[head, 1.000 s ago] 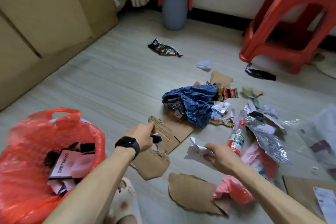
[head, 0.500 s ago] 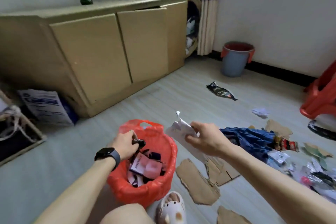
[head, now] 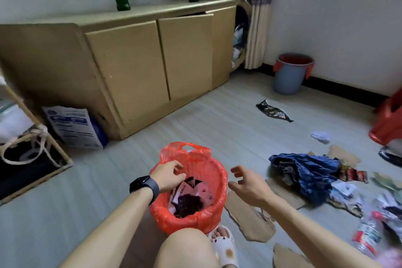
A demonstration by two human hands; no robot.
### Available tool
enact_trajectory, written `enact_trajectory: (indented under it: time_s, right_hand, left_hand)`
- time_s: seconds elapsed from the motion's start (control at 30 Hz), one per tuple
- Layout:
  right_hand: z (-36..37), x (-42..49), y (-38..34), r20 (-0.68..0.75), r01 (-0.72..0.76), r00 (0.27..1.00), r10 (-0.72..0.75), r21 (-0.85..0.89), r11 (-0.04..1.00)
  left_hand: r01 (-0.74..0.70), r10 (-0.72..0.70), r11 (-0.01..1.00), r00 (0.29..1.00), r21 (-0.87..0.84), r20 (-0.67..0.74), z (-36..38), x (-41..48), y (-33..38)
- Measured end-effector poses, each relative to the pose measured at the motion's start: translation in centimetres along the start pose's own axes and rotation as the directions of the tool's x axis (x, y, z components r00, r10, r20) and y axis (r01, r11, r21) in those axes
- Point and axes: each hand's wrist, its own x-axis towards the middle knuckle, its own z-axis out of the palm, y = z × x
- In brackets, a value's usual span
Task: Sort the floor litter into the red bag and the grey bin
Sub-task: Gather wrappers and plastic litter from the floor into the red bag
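The red bag stands open on the floor in front of my knee, with paper and dark scraps inside. My left hand, a black watch on its wrist, hovers over the bag's left rim with loosely bent fingers that hold nothing. My right hand hangs just right of the bag, fingers spread and empty. The grey bin with a red liner stands by the far wall. Litter lies to the right: a blue plastic bag, cardboard pieces, a black wrapper, a crumpled paper and a plastic bottle.
A wooden cabinet with bottles on top runs along the left wall. A basket and a printed white bag sit at the left. A red stool stands at the right edge. My knee and a white slipper are below the bag.
Both hands carried their pieces over the red bag and let go; the white paper and the small dark item are no longer in them. The view swung left from the litter pile.
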Motion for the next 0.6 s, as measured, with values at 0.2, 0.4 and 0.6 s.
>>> enact_trajectory:
  time_s: [0.2,0.4,0.6]
  right_hand:
    - [-8.9,-7.1,4.6,-0.059,-0.006,0.998,-0.013,-0.313,0.950]
    - [-15.8,-15.8,10.8,-0.277,-0.229,0.948,0.155,-0.258,0.939]
    - [-18.7,-20.8,16.1,-0.415,-0.345,0.866,0.280,-0.089,0.934]
  left_hand:
    - [-0.274,0.272,0.961,0.960,0.040,0.059,0.8,-0.7,10.2]
    - [-0.538,0.525,0.839,0.840,0.083,0.138,3.7,-3.3,22.5]
    - [-0.651,0.609,0.736,0.756,0.185,0.238,7.6,-4.3,29.7]
